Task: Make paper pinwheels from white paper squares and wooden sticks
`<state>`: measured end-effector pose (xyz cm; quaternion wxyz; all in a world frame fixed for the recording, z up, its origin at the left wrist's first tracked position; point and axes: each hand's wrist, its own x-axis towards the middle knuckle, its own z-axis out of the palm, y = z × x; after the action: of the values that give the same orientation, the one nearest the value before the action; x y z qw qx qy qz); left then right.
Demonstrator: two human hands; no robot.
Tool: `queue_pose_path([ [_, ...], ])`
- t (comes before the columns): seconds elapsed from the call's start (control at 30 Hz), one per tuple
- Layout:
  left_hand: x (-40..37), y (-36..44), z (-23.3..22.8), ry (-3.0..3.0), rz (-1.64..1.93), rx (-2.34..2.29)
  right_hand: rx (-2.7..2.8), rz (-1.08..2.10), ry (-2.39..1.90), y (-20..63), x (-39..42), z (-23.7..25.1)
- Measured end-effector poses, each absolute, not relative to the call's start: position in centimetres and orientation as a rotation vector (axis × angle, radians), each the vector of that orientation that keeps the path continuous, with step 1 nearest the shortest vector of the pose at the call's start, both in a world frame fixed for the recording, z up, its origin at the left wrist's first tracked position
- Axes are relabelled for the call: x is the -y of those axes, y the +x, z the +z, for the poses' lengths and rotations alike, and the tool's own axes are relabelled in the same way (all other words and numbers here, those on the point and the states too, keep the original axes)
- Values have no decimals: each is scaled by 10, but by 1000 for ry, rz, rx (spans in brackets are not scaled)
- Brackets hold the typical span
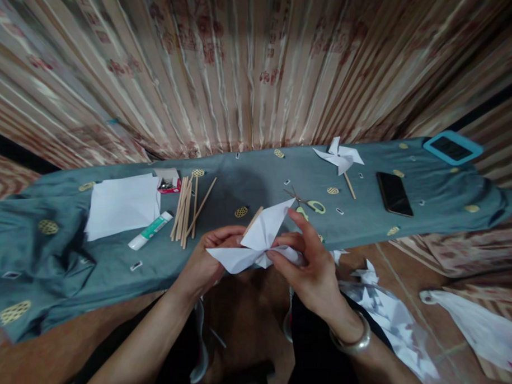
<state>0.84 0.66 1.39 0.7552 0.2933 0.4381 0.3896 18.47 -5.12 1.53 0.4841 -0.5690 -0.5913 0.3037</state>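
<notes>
A white paper pinwheel [260,237] is held up in front of me over the table's near edge. Behind its blades my left hand [214,255] is closed around a wooden stick [254,219], with some of its fingers hidden by the paper. My right hand [310,258] grips the pinwheel from the right, thumb close to its centre and index finger by the top blade. Just beyond the paper lie scissors with yellow-green handles [316,206], partly covered by the pinwheel.
On the blue-grey cloth [222,207] lie white paper sheets [123,207], a red box of small metal pieces [169,183], a glue stick [150,230] and several wooden sticks [182,212]. Farther right are another pinwheel [340,157], a phone [394,194] and a blue-framed device [453,147]. A bag of folded paper [392,325] sits below.
</notes>
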Motion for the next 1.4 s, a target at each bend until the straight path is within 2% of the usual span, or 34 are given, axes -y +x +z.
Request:
queue_pose_path([
  [0.57,-4,7,14,721,734,-866,1287,1120,-1286,186,39,2],
  [0.67,-4,3,13,757,704,-880,1472,944,-1308,186,42,8],
  [0.83,-4,-3,9,979,785,-913,1855,296,-1172,188,50,24],
  [0.93,-4,-4,9,1061,847,-938,1902,90,-1097,189,53,31],
  [1.1,-2,-5,9,1146,852,-978,1964,-42,-1066,190,55,37],
  [1.4,0,-7,4,1234,927,-1012,1964,-28,-1088,190,60,39],
])
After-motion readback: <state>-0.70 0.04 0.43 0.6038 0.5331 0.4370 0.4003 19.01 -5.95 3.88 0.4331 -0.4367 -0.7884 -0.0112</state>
